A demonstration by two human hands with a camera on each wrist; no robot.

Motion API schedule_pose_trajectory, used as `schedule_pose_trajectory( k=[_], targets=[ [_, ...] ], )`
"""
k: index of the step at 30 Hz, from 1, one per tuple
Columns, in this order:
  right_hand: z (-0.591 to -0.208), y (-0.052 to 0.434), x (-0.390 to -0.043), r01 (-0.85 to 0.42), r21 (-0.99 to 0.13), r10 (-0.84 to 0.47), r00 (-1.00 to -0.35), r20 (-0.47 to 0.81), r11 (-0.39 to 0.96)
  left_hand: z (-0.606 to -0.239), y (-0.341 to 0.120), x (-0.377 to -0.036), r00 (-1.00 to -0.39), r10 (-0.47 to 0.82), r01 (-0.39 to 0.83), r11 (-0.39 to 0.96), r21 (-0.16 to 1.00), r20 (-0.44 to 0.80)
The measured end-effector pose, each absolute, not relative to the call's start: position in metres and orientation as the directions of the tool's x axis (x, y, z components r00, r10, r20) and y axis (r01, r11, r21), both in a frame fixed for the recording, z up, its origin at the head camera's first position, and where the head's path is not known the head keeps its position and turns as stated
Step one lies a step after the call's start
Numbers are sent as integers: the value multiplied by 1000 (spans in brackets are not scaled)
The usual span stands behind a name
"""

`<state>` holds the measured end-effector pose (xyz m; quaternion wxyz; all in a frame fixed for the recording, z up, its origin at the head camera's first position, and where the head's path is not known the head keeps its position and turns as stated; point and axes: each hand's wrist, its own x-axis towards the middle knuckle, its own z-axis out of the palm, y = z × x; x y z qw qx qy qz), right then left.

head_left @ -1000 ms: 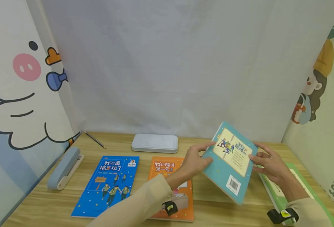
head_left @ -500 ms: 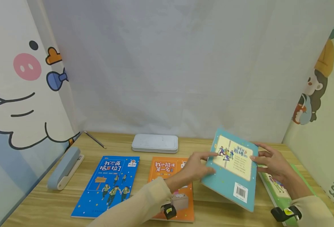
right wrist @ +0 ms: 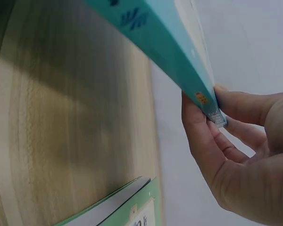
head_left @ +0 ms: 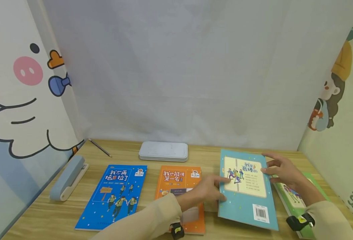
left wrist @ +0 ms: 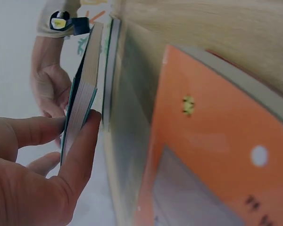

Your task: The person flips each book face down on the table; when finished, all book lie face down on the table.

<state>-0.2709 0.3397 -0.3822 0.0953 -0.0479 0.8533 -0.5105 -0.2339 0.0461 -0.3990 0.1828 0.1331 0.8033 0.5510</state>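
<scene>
Moved: teal book (head_left: 245,190) has come down, nearly flat on the desk (head_left: 44,216) near its right edge.
Left hand (head_left: 208,191): pinches its left edge.
Right hand (head_left: 281,170): pinches its right edge.

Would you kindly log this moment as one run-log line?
left hand: pinches teal book | right hand: pinches its spine | book: tilted just above table

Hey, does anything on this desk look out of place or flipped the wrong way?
One thing: the teal paperback book, pinched by the left hand and right hand, shows its barcode back cover, while the blue book and orange book lie front up.
</scene>
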Motion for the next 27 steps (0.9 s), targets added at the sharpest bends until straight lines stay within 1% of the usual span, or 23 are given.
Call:
schedule_pose_trajectory(
  k=[3,7,13,16,23,27],
  targets=[
    [-384,338,-273,13,-878,-205,-971,-127,479,-405,47,-232,-892,419,-4,365,931,-168],
    [-388,338,-274,13,-870,-230,-962,-145,493,-410,49,-230,-878,425,-61,355,933,-219],
    [-393,338,-278,31,-853,-239,-954,-182,522,-412,53,-226,-861,424,-119,365,923,-279],
    [-395,337,-279,31,-849,-255,-947,-194,528,-412,53,-224,-856,430,-113,386,915,-287],
    [-400,337,-281,59,-837,-259,-937,-234,544,-410,52,-220,-834,485,-22,445,895,-261],
    [-404,338,-282,74,-836,-259,-933,-251,543,-411,55,-222,-825,491,-3,491,871,-279]
  ],
)
